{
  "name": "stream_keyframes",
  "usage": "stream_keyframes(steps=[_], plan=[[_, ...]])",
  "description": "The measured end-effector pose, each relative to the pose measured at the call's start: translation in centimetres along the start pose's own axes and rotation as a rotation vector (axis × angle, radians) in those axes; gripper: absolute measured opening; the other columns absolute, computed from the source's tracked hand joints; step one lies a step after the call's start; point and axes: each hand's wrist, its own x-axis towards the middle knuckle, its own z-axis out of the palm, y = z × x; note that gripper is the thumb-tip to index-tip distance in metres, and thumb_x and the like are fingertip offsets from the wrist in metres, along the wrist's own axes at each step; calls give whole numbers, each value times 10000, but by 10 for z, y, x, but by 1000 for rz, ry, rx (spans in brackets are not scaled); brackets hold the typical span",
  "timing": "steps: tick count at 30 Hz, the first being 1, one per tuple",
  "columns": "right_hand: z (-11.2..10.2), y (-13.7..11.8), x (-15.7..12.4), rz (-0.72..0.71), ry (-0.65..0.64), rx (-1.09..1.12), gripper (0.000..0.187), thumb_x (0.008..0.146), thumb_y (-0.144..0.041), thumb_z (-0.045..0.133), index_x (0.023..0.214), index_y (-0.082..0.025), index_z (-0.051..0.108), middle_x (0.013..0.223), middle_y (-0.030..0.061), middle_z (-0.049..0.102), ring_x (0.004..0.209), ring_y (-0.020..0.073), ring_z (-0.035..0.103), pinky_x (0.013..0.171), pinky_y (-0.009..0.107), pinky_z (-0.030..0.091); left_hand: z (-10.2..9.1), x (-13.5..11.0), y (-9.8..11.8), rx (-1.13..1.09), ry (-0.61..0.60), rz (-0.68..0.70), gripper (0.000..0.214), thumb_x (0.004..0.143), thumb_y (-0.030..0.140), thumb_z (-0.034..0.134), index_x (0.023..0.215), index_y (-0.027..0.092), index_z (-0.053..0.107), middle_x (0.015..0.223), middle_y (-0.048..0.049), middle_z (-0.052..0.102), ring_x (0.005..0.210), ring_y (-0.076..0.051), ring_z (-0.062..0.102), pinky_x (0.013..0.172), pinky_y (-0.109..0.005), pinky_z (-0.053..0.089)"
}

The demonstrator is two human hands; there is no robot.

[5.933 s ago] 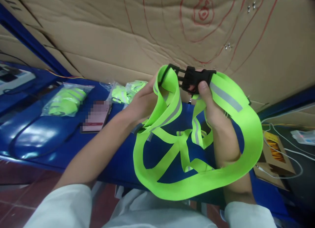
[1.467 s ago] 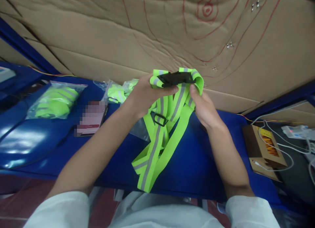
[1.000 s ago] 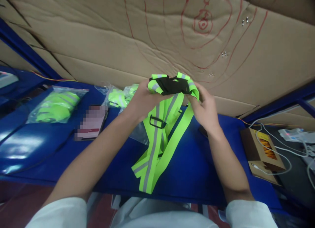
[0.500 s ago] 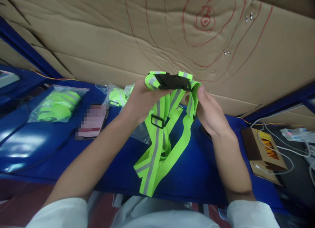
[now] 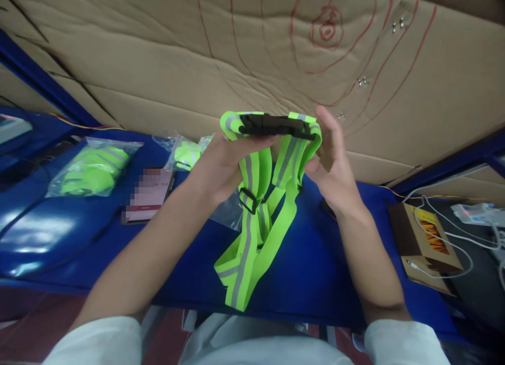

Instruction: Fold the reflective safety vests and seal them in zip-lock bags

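Observation:
A neon green reflective harness (image 5: 248, 265) with grey stripes hangs in loops over the table. My left hand (image 5: 221, 168) is closed on its folded upper end, the thumb lying under the black plastic buckle (image 5: 276, 125). Below that hand, a black slider (image 5: 248, 200) sits on one strap. At the buckle's right end is my right hand (image 5: 333, 168), fingers stretched up and thumb apart, beside the looped strap. Whether its thumb touches the strap I cannot tell. My left fingers behind the straps are hidden.
Bagged green harnesses lie at the left (image 5: 97, 168) and behind my left hand (image 5: 187, 153). A phone with a blurred screen (image 5: 145, 196) lies on the blue table (image 5: 300, 281). Cardboard (image 5: 158, 54) with red lines stands behind. Right are an open carton (image 5: 424, 241) and white cables (image 5: 469, 244).
My right hand has loosened from the strap, its fingers now raised and spread. My left hand has shifted slightly left with the buckle, which looks more level.

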Motion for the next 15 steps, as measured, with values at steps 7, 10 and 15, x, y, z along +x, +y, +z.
stream_keyframes(steps=[7,10,15], plan=[[9,12,7,89,-67,290,633,774,-636,842,1283,-342,608,1376,21,679,1261,250,666,1100,444,558,6,-2,-4,0,-34,-71,404,683,260,917,1069,233,800,1134,-48,789,1214,-329,699,1080,-471,545],[13,13,6,117,-24,286,630,770,-623,846,1276,-343,596,1303,22,704,1229,244,678,1070,433,576,8,-1,-6,8,-32,-67,441,664,293,941,1073,223,791,1163,-55,785,1250,-340,682,1099,-476,535],[35,7,-4,147,18,250,672,831,-669,764,1385,-363,540,1407,31,660,1351,261,605,1144,462,530,7,-1,-9,9,5,-55,425,682,363,939,1060,237,789,1221,-35,771,1368,-331,600,1161,-448,492]])
